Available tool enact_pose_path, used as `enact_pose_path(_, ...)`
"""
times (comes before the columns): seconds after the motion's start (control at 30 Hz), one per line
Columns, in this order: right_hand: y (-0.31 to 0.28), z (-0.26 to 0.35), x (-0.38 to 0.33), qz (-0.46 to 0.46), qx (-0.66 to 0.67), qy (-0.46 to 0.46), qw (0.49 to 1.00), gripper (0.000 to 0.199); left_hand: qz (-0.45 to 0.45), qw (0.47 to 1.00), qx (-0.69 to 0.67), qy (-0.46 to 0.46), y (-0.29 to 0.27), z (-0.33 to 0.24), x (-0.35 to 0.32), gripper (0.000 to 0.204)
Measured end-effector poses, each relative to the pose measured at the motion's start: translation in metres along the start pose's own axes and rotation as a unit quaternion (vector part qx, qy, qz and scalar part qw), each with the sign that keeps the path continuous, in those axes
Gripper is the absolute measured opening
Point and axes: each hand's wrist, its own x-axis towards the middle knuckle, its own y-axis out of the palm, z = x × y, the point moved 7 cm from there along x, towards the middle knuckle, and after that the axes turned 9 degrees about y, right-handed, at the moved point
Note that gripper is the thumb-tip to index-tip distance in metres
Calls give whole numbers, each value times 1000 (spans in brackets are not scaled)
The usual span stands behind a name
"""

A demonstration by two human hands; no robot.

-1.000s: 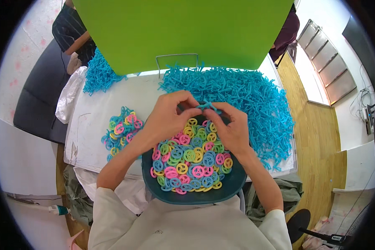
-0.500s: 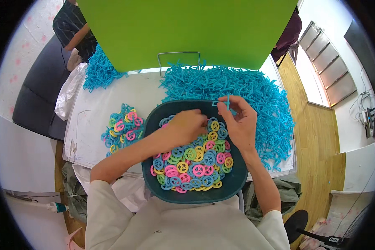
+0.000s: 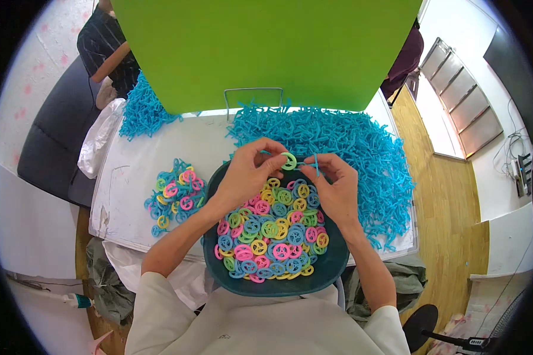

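Both hands have come together again above the far rim of the bowl (image 3: pixel 331 269). Seen from the head camera, the left hand (image 3: pixel 249 171) pinches a green ring (image 3: pixel 288 161), while the right hand (image 3: pixel 333 183) pinches a thin blue strip (image 3: pixel 317 164) just right of it. Coloured rings (image 3: pixel 269 234) fill the bowl; a smaller ring pile (image 3: pixel 175 192) lies left, and blue strips (image 3: pixel 361 154) are heaped far right.

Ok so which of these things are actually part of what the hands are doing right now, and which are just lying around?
In use:
left hand holding a green ring
right hand holding a blue clip
dark bowl of coloured rings
big blue clip pile
small pile of joined rings

Lying about:
green board
wire stand
white bag
second blue pile
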Motion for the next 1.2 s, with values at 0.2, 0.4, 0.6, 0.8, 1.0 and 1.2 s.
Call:
enact_pose_path(0.2, 5, 0, -1, 16, -38, -7, 999, 15, 20, 996, -69, -51, 7, 8, -1, 13)
enact_pose_path(0.4, 12, 3, -2, 34, -63, 5, 997, 12, 18, 998, -24, -57, 4, 16, -3, 8)
enact_pose_path(0.6, 13, -8, 4, 47, -8, 31, 998, 18, 16, 999, 44, -2, 6, 13, -4, 5)
enact_pose_path(0.8, 12, 12, -2, 20, 44, 47, 998, 27, -13, 997, 54, 56, 6, 1, 0, 7)
enact_pose_path(1.0, 6, 5, 1, -4, -57, 11, 998, 20, -32, 999, 2, 38, 5, 1, -2, 14)
enact_pose_path(1.2, 8, 9, 0, 3, -55, 17, 998, 20, -27, 998, -46, 14, 5, -2, -2, 15)
